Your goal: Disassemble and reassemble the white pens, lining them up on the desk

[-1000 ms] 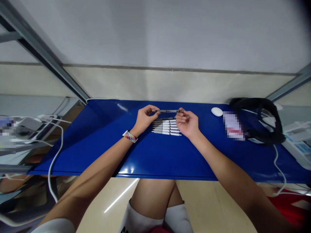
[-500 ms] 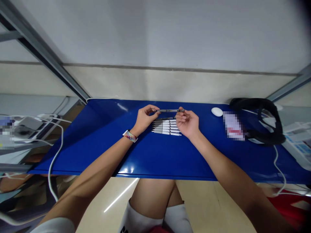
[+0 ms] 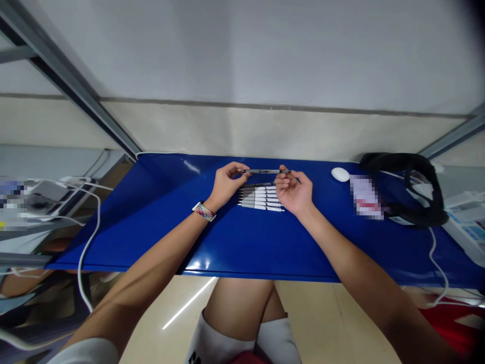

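A slim grey and dark pen [image 3: 265,172] is held level between both hands above the blue table [image 3: 227,242]. The thumb and fingers of my left hand [image 3: 227,186] pinch its left end. At the right end, my right hand [image 3: 295,191] grips it with the fingertips, palm turned partly up. Just below the held pen, several white and grey pens [image 3: 261,198] lie side by side in a row on the table, tips to the left. My right hand hides the right ends of the upper ones.
To the right lie a white oval object [image 3: 340,175], a blurred card [image 3: 366,197] and a black headset-like strap [image 3: 417,217]. White cables hang at both table ends. A wall [image 3: 265,129] stands behind the table.
The view has shifted very slightly. Both hands keep hold of the pen in nearly the same place, with a small movement of the right fingers.
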Available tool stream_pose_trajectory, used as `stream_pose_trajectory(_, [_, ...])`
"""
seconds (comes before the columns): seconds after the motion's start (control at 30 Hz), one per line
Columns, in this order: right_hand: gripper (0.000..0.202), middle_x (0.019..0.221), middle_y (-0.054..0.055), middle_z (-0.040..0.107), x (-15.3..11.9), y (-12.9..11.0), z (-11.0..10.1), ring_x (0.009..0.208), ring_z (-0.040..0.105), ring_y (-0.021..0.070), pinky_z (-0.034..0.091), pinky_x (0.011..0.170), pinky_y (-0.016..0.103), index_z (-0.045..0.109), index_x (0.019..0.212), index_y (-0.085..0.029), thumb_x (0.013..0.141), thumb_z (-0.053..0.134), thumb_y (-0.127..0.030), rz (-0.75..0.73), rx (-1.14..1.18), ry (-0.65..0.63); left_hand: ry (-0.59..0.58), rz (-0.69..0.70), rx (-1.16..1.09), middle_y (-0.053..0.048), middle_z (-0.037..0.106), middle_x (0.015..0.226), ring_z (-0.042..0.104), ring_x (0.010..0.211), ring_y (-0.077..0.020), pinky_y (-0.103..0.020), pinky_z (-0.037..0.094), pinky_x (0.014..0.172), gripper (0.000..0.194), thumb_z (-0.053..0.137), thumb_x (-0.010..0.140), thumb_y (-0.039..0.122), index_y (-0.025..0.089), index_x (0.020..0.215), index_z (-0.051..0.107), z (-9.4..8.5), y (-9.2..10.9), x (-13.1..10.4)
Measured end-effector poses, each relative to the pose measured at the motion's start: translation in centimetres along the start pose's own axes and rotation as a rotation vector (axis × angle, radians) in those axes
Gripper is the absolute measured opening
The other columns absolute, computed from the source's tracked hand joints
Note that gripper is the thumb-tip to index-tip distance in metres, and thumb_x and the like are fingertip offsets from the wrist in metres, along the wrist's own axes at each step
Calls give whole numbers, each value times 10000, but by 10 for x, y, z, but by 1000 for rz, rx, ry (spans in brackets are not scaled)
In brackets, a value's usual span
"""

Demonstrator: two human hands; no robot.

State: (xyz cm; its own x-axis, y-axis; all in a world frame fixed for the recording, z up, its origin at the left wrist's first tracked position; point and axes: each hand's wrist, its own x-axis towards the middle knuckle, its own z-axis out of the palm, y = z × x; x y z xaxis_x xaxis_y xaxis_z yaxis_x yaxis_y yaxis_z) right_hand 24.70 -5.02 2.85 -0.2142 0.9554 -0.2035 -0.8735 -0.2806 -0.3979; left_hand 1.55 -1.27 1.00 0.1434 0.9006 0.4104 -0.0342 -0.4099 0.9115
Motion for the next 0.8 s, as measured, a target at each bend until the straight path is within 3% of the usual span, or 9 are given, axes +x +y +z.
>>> stream_pose_trajectory(0.37, [181,662,-16,621,3,0,-2,539,538,77,491,484,148,710,968,-169,813,641,-106,-23,2,33,-3,-7,28,-70,790,998,739,934,-191,-371,593,950,279,884,822,385,181,970,764,1,1,-1])
stream_pose_trajectory(0.57, [240,765,12,688,2,-2,-2,614,598,96,534,536,178,726,1081,-166,855,650,-192,-16,-9,1,-9,-5,19,-73,789,996,742,925,-187,-378,593,958,291,885,826,401,179,966,760,1,1,-1])
stream_pose_trajectory(0.8, [162,675,-17,607,3,0,-2,545,533,78,492,485,155,713,954,-174,816,641,-129,-31,-5,23,-15,-2,16,-73,791,1008,743,935,-191,-377,590,950,292,887,826,407,186,974,766,0,0,-1])
